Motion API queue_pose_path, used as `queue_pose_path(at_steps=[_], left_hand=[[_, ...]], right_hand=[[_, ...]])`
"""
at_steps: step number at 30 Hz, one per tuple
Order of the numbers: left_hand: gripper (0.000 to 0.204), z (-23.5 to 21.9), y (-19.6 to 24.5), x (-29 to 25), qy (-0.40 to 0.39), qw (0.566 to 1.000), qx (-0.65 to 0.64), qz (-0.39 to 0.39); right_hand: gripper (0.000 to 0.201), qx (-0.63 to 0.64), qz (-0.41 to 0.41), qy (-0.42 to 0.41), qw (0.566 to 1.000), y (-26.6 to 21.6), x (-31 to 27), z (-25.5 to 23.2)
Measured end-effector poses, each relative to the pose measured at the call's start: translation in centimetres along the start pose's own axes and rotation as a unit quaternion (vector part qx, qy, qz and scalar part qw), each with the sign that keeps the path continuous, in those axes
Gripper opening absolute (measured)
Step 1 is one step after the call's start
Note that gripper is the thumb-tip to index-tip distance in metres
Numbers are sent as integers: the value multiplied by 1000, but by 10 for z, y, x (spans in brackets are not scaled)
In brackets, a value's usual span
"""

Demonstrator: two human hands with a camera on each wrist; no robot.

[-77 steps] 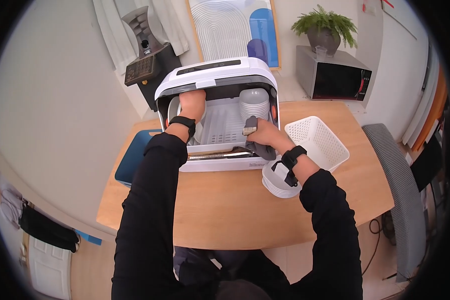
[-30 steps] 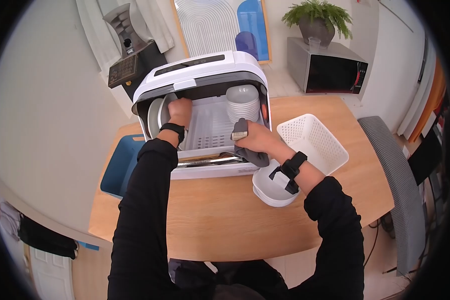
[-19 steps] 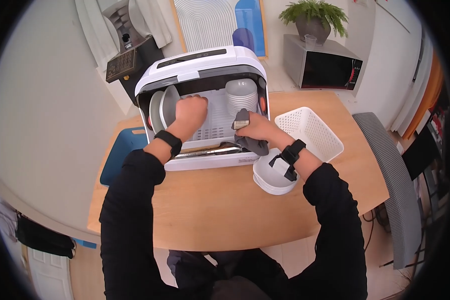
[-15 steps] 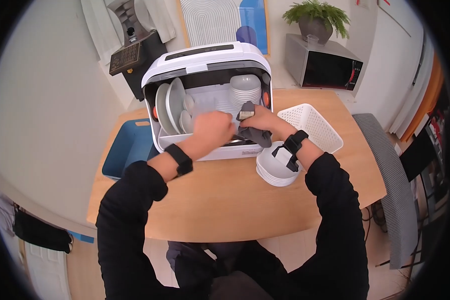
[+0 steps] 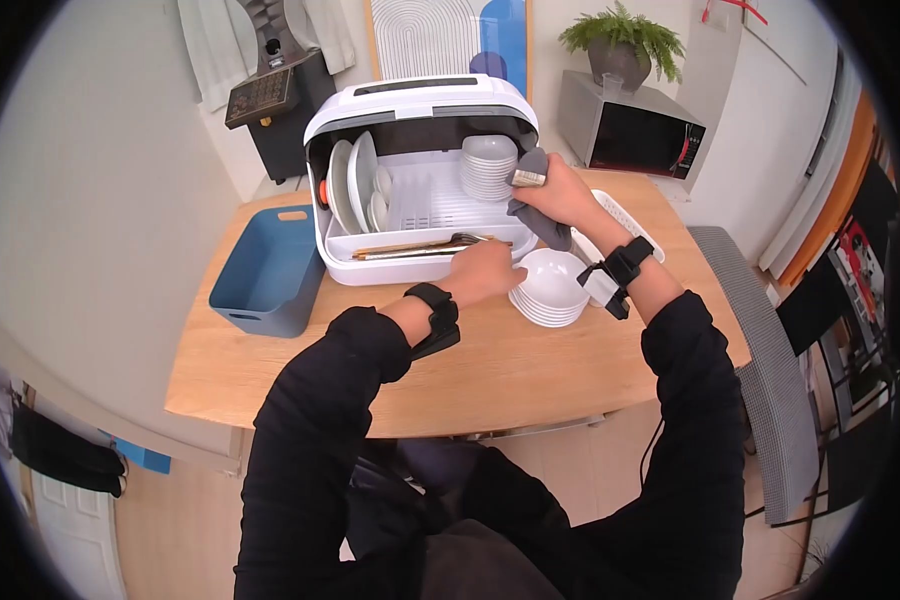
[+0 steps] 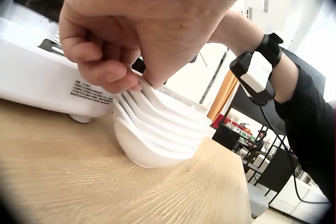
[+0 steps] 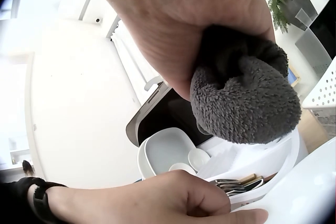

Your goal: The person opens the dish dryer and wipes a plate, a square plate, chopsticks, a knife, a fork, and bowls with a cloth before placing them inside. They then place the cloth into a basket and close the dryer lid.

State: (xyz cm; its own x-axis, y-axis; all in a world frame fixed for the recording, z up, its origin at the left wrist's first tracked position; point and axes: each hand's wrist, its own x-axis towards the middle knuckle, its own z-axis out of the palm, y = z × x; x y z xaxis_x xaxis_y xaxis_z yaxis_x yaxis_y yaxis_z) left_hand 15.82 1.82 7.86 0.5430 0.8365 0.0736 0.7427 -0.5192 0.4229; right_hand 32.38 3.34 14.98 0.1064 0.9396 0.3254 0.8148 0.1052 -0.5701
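Observation:
My left hand [image 5: 483, 272] is at the near left side of a stack of white bowls [image 5: 552, 285] on the table. In the left wrist view its curled fingers and thumb pinch the rim of the upper bowls [image 6: 173, 111]. My right hand [image 5: 565, 192] grips a bunched grey cloth [image 7: 247, 98] and hovers by the right end of a white dish cabinet [image 5: 390, 270]. Inside that cabinet, plates [image 5: 361, 185] stand upright at the left. Small grey-white bowls [image 5: 488, 170] are stacked at the right, and cutlery [image 5: 420, 248] lies in the front tray.
A blue basket [image 5: 270, 270] stands left of the cabinet, a white perforated basket [image 5: 630, 225] to its right, partly behind my right arm. Farther back are a microwave [image 5: 630, 130] and a potted fern [image 5: 620, 50]. The table's front edge [image 5: 450, 425] faces me.
My left hand has left the plates inside the cabinet and come right and nearer, to the bowl stack. The right hand, with the cloth, has lifted away from the cabinet's front toward the right.

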Motion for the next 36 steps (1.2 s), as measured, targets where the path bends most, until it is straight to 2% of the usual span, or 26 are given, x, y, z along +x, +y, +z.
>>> queue_pose_path(at_steps=[3, 6, 9, 12, 16, 19, 22, 23, 24, 26, 27, 29, 32, 33, 36], left_hand=[[35, -1, 0, 1, 35, 999, 13, 14], [30, -8, -1, 3, 1, 993, -118, 15], [25, -12, 3, -5, 63, 987, -142, 26], [25, -21, -11, -12, 180, 964, -187, 52], [23, -65, -38, -32, 309, 945, 5, 108], [17, -94, -51, -55, 349, 917, 160, 112], [12, -100, -74, -60, 391, 867, 261, 162], [11, -98, -81, -62, 433, 838, 272, 191], [15, -97, -87, -66, 439, 830, 282, 198], [23, -95, -101, -74, 451, 813, 302, 211], [27, -93, -109, -76, 472, 795, 307, 226], [28, -89, -116, -78, 487, 789, 296, 232], [26, -82, -113, -78, 500, 803, 231, 227], [24, -81, -110, -75, 501, 811, 203, 225], [18, -76, -106, -65, 526, 814, 84, 231]], right_hand=[[62, 4, -32, 19, 999, 4, -8, -8], [54, 49, -45, -5, 998, 3, -19, -22], [48, 70, -36, -5, 997, 11, -15, -22], [45, 142, -44, 5, 989, 6, -18, -28], [45, 313, -68, 36, 947, -29, -26, -29], [52, 391, -104, 46, 913, -66, -33, -16], [56, 324, -188, 80, 924, -83, -30, 30], [60, 320, -237, 37, 917, -87, -31, 45], [62, 293, -268, -31, 917, -91, -35, 56], [63, 301, -254, -82, 915, -97, -43, 66], [62, 289, -253, -86, 919, -99, -48, 70], [59, 264, -249, -88, 928, -101, -55, 77], [55, 148, -250, 58, 955, -97, -59, 98], [47, 132, -268, 114, 947, -96, -58, 105], [40, 191, -201, 123, 953, -85, -58, 113]])
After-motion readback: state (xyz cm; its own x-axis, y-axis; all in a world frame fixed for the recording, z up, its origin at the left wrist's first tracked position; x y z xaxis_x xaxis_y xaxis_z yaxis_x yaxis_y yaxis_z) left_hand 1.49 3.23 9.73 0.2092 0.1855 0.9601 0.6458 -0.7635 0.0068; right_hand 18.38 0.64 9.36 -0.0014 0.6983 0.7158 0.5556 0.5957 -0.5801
